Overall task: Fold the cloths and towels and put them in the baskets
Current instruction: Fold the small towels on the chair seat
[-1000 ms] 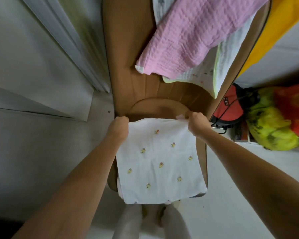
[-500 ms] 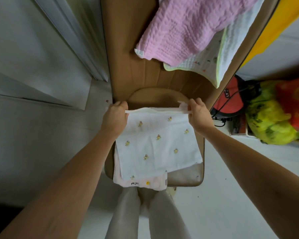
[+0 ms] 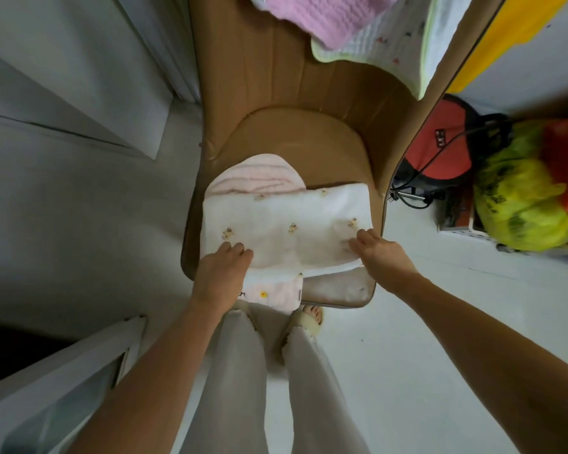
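A white cloth with small yellow prints [image 3: 286, 224] lies folded across the seat of a tan chair [image 3: 309, 139]. Under it lies a pale pink towel [image 3: 259, 178], showing behind the cloth and at the seat's front edge. My left hand [image 3: 222, 273] rests on the cloth's near left corner, fingers laid on the fabric. My right hand [image 3: 379, 257] holds the near right corner, fingers curled at the cloth's edge. A pink knitted blanket [image 3: 325, 14] and a white quilted cloth with a green border [image 3: 391, 44] hang over the chair back.
Grey wall panels stand at the left. At the right sit a red appliance with a black cord [image 3: 440, 149] and a yellow-green and red bag [image 3: 532, 198] on a white basket rim [image 3: 459, 231]. My legs and slippers stand on the white floor below the seat.
Both hands carried the cloth's far edge toward me, folding the cloth in half. They have gone from the far corners to the near corners. The pink towel behind has come into view.
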`<state>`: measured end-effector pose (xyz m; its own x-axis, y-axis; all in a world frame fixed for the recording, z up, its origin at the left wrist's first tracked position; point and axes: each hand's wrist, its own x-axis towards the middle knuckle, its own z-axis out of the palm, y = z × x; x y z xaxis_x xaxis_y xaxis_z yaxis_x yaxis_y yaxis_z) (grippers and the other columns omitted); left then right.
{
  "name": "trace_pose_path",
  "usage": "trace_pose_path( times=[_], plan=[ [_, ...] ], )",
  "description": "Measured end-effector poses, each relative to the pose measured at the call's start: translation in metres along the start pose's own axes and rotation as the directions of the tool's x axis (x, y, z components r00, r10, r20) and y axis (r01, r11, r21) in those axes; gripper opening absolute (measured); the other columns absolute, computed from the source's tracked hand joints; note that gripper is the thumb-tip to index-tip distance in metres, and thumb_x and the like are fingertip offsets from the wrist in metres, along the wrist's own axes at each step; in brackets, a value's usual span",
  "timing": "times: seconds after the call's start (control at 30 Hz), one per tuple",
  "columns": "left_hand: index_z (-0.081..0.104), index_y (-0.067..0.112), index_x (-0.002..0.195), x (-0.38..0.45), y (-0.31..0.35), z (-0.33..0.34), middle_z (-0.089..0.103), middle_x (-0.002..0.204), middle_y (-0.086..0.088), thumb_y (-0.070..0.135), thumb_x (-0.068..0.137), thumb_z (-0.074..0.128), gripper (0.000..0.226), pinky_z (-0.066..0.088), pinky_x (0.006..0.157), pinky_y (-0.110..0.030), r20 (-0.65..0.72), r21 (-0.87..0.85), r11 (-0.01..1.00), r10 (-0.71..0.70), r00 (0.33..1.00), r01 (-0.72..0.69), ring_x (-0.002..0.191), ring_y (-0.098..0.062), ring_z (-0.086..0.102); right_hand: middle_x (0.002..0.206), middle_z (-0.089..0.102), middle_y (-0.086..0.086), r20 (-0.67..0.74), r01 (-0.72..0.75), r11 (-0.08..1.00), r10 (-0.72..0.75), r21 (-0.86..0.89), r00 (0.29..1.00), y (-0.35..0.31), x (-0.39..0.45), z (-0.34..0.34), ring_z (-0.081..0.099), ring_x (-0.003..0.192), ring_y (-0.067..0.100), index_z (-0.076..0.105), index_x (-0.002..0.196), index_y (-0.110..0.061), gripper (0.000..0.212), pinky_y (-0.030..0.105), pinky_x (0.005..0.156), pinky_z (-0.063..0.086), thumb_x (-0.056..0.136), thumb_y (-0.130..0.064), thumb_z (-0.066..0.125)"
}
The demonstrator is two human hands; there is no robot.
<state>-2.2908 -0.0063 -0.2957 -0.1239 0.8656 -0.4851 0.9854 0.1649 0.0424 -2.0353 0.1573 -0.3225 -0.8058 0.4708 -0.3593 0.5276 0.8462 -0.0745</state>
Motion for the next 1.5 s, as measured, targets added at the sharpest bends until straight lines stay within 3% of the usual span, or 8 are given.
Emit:
trace_pose_path(
  times=[0.13, 0.43, 0.7, 0.83, 0.97, 1.1, 1.27, 1.5],
  plan=[
    [0.058, 0.015, 0.089, -0.007, 0.009, 0.010, 0.058, 0.085, -0.002, 0.004, 0.064, 0.078, 0.034, 0.033, 0.044, -0.027, 0.029, 0.034, 0.999, 0.022, 0.999, -0.023, 0.077, -0.020, 0.058, 0.076, 0.056, 0.009, 0.003, -0.001, 0.999, 0.001, -0.050, 1.000, 0.001, -0.010, 0.015, 0.058, 0.070, 0.027, 0.064, 0.082, -0.006, 0.032, 0.025, 0.033, 0.031, 0.053, 0.004, 0.075],
    [0.044, 0.014, 0.122, -0.005, 0.016, 0.025, 0.048, 0.120, -0.002, 0.004, 0.087, 0.056, 0.038, 0.032, 0.055, -0.025, 0.097, 0.106, 0.994, -0.031, 0.995, 0.021, 0.108, -0.019, 0.048, 0.070, 0.054, 0.008, 0.126, -0.019, 0.996, 0.030, -0.086, 0.992, -0.004, -0.011, 0.034, 0.055, 0.060, 0.025, 0.064, 0.076, -0.006, 0.053, 0.023, 0.032, 0.028, 0.028, 0.003, 0.085],
    [0.036, 0.017, 0.128, -0.003, 0.010, 0.035, 0.047, 0.125, -0.002, 0.019, 0.092, 0.054, 0.040, 0.047, 0.071, -0.026, 0.172, 0.018, 1.000, -0.021, 0.985, 0.019, 0.109, -0.018, 0.052, 0.067, 0.054, 0.010, 0.068, -0.052, 0.993, 0.060, -0.108, 0.996, -0.003, -0.015, 0.036, 0.054, 0.054, 0.027, 0.062, 0.072, -0.005, 0.042, 0.024, 0.030, 0.033, 0.038, 0.009, 0.081],
    [0.044, 0.018, 0.125, 0.011, 0.012, 0.020, 0.052, 0.121, 0.001, 0.019, 0.094, 0.050, 0.031, 0.049, 0.073, -0.026, 0.098, -0.082, 0.996, -0.008, 0.995, 0.016, 0.103, -0.015, 0.056, 0.096, 0.060, 0.010, 0.213, -0.162, 0.986, 0.167, -0.040, 0.963, -0.014, -0.006, 0.026, 0.059, 0.089, 0.028, 0.060, 0.106, -0.006, 0.036, 0.031, 0.056, 0.042, 0.072, 0.000, 0.070],
    [0.052, 0.011, 0.130, 0.045, 0.023, 0.008, 0.055, 0.128, -0.007, 0.010, 0.096, 0.050, 0.034, 0.051, 0.088, -0.032, -0.266, -0.416, 0.910, -0.113, 0.957, -0.008, 0.115, -0.023, 0.055, 0.094, 0.063, 0.015, -0.055, -0.248, 0.956, 0.260, 0.158, 0.964, -0.035, 0.022, 0.018, 0.062, 0.086, 0.034, 0.065, 0.099, -0.005, 0.030, 0.039, 0.070, 0.052, 0.071, 0.001, 0.071],
    [0.043, 0.004, 0.140, 0.075, 0.035, 0.028, 0.049, 0.141, -0.015, 0.018, 0.091, 0.058, 0.053, 0.038, 0.106, -0.045, -0.306, -0.432, 0.900, -0.087, 0.948, -0.057, 0.132, -0.032, 0.045, 0.156, 0.026, 0.010, -0.129, -0.185, 0.926, 0.238, 0.329, 0.963, -0.063, 0.074, 0.021, 0.020, 0.145, 0.027, 0.029, 0.148, -0.008, 0.048, 0.036, 0.118, 0.014, 0.101, -0.018, 0.035],
    [0.023, 0.009, 0.150, 0.095, 0.028, 0.078, 0.024, 0.156, -0.011, 0.037, 0.101, 0.018, 0.056, 0.017, 0.119, -0.047, -0.245, -0.036, 0.999, -0.007, 0.970, -0.002, 0.145, -0.027, 0.020, 0.160, 0.009, 0.006, -0.100, -0.142, 0.967, 0.166, 0.211, 0.981, -0.072, 0.102, 0.070, 0.004, 0.148, 0.022, 0.014, 0.153, -0.015, 0.057, 0.040, 0.120, 0.008, 0.101, -0.038, 0.016],
    [0.004, 0.023, 0.154, 0.094, 0.024, 0.098, 0.001, 0.160, -0.011, 0.062, 0.095, 0.014, 0.072, 0.000, 0.118, -0.052, -0.258, -0.111, 0.986, -0.152, 0.954, 0.127, 0.147, -0.032, 0.001, 0.161, -0.003, 0.002, -0.136, -0.321, 0.933, 0.343, 0.162, 0.929, -0.033, 0.092, 0.093, -0.005, 0.148, 0.021, -0.002, 0.153, -0.027, 0.061, 0.043, 0.120, -0.001, 0.099, -0.052, 0.010]
  ],
)
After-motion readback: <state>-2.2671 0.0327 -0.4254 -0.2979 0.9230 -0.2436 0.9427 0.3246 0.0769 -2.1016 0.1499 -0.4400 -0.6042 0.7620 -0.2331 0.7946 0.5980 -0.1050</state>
